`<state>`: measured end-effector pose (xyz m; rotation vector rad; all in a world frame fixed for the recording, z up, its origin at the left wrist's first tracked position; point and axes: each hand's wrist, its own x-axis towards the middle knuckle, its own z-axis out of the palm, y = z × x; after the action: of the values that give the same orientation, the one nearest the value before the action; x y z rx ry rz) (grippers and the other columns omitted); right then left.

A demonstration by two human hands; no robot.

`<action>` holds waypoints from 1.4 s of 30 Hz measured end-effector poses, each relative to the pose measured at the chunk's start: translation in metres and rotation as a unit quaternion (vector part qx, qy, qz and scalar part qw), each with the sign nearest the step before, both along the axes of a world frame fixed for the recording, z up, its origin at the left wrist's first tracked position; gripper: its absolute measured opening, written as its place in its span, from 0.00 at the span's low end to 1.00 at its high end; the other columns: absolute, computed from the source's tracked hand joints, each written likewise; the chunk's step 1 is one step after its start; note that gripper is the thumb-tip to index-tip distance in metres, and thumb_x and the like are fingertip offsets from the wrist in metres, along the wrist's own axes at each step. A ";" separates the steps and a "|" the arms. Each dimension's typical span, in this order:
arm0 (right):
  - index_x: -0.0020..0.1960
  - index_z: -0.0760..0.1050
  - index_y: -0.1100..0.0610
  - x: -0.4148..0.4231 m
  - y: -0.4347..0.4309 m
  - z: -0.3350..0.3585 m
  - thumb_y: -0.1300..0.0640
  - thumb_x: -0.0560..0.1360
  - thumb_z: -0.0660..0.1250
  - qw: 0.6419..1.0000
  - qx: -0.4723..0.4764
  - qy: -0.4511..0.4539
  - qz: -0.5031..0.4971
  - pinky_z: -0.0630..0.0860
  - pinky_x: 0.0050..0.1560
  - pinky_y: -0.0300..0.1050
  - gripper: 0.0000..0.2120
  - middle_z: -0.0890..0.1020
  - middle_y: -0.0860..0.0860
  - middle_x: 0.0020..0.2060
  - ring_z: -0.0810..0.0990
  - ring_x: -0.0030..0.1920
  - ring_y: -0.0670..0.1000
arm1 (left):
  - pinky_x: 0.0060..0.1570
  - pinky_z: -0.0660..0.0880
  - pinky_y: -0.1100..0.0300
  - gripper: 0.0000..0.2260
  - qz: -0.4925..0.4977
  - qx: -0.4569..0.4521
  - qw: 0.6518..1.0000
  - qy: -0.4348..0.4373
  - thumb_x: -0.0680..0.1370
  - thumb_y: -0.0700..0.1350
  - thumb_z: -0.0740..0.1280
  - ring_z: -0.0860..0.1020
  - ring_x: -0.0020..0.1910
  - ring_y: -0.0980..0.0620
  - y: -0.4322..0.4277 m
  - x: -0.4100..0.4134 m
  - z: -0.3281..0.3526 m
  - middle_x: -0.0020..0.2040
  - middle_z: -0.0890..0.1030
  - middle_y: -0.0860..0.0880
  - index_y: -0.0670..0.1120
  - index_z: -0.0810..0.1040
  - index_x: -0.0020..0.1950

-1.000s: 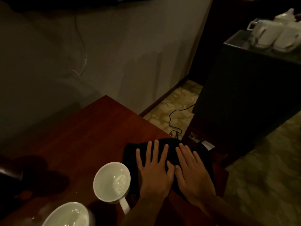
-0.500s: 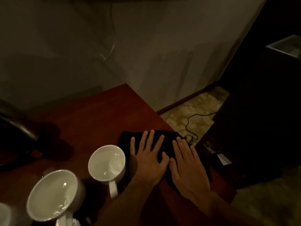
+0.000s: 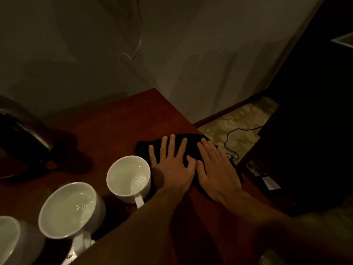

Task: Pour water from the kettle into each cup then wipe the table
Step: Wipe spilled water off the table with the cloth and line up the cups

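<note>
A black cloth (image 3: 193,144) lies near the right edge of the dark red wooden table (image 3: 114,119). Both my hands lie flat on it, fingers spread: my left hand (image 3: 172,165) beside my right hand (image 3: 215,169), thumbs nearly touching. Just left of my left hand stands a white cup (image 3: 128,178) with water in it. A second white cup (image 3: 68,209) with water stands nearer the front left, and a third cup (image 3: 7,240) is cut off at the left edge. The dark kettle (image 3: 23,134) sits at the far left.
A grey wall rises behind the table with a thin white cable (image 3: 137,44) hanging on it. Right of the table lies patterned floor (image 3: 240,119) with a black cord (image 3: 233,136), and a dark cabinet (image 3: 309,131) stands close by.
The view has swung left, bringing the kettle and more cups into sight. Both hands stay flat on the cloth and have slid with it slightly along the table.
</note>
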<state>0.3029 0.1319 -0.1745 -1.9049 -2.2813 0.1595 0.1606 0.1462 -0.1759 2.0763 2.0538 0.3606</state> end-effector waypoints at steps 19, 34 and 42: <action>0.82 0.50 0.55 -0.038 0.121 -0.001 0.46 0.78 0.35 0.996 -0.003 0.038 0.081 0.44 0.81 0.46 0.34 0.50 0.49 0.82 0.45 0.81 0.45 | 0.75 0.34 0.38 0.26 0.130 -0.012 0.991 0.006 0.82 0.58 0.45 0.37 0.80 0.51 0.094 -0.022 0.002 0.82 0.42 0.53 0.62 0.43 0.80; 0.82 0.47 0.58 -0.098 0.227 0.001 0.48 0.79 0.38 0.989 -0.014 0.042 0.143 0.43 0.81 0.48 0.32 0.48 0.53 0.82 0.44 0.81 0.49 | 0.75 0.33 0.39 0.27 0.126 -0.028 0.991 0.033 0.81 0.61 0.46 0.36 0.80 0.53 0.199 -0.093 0.005 0.82 0.41 0.54 0.63 0.44 0.80; 0.82 0.50 0.59 -0.121 0.268 0.000 0.49 0.82 0.41 0.987 -0.011 0.051 0.151 0.46 0.81 0.50 0.30 0.50 0.53 0.82 0.46 0.81 0.49 | 0.74 0.36 0.35 0.27 0.114 -0.046 0.990 0.062 0.81 0.60 0.43 0.40 0.80 0.50 0.237 -0.119 0.003 0.82 0.44 0.52 0.62 0.41 0.80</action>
<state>0.1818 0.3995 -0.1744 -1.5102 -2.4928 0.3127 0.0418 0.3828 -0.1731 1.8582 2.3419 0.1683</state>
